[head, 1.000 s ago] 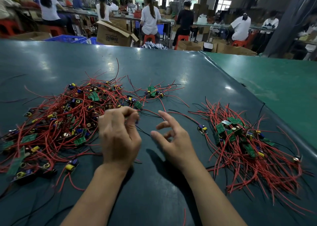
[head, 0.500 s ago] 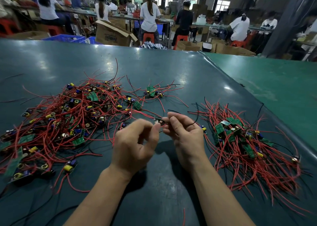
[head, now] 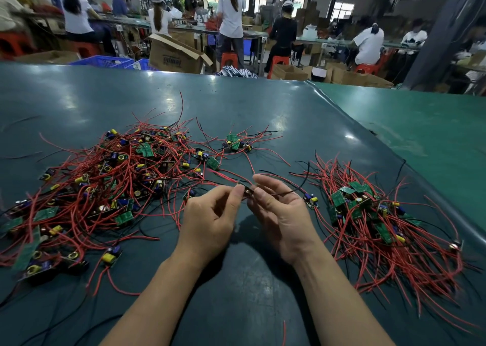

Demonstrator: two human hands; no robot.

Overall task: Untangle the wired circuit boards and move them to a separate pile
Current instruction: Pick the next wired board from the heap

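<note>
A big tangled pile [head: 105, 185] of small green circuit boards with red and black wires covers the left of the dark green table [head: 263, 109]. A smaller sorted pile [head: 373, 219] lies on the right. Between them, above the table, my left hand [head: 210, 222] and my right hand [head: 281, 214] pinch one small circuit board [head: 247, 191] between thumbs and fingertips. Its red wires trail back toward the left pile and a black wire runs off to the right.
A few loose boards [head: 235, 143] lie behind my hands, and one board [head: 311, 201] sits just right of my right hand. A lighter green table [head: 420, 140] adjoins on the right. People sit at benches beyond, among cardboard boxes [head: 176, 53].
My left hand lifted a board out of the left pile's edge and moved right. My right hand closed in from open and now pinches the same board with it.
</note>
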